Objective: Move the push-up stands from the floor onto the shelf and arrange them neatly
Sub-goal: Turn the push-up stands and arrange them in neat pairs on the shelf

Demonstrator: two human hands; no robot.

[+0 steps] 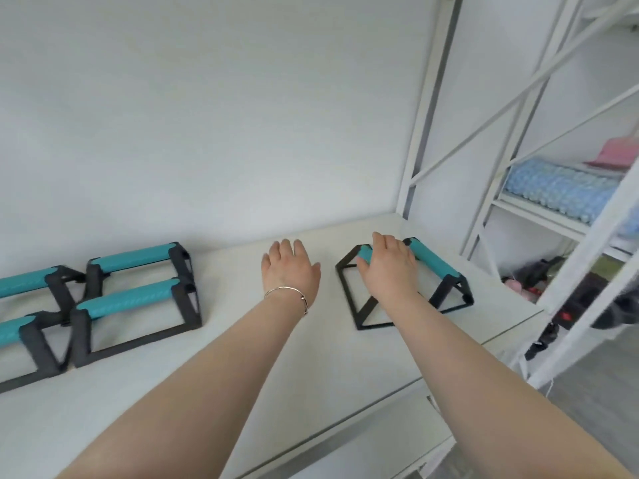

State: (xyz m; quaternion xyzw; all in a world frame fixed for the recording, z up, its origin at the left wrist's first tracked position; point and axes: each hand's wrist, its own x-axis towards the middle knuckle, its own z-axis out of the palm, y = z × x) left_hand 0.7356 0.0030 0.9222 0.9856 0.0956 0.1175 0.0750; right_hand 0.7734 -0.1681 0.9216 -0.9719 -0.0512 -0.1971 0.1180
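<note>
while upright on the shelf (311, 340), the push-up stand (439, 267), bar near-right to far-left, right hand (387, 267) grip loosely spread over it

We have a single view, from a wide-angle camera worn on the person's head. It looks forward and down along both bare forearms onto a white shelf (311, 340) set against a white wall (207, 98), close enough that the arms fill the lower half of the frame. The lens bends straight lines near the edges. To the right we look sideways into a white metal rack (518, 188). No second view shares the scene.
</note>
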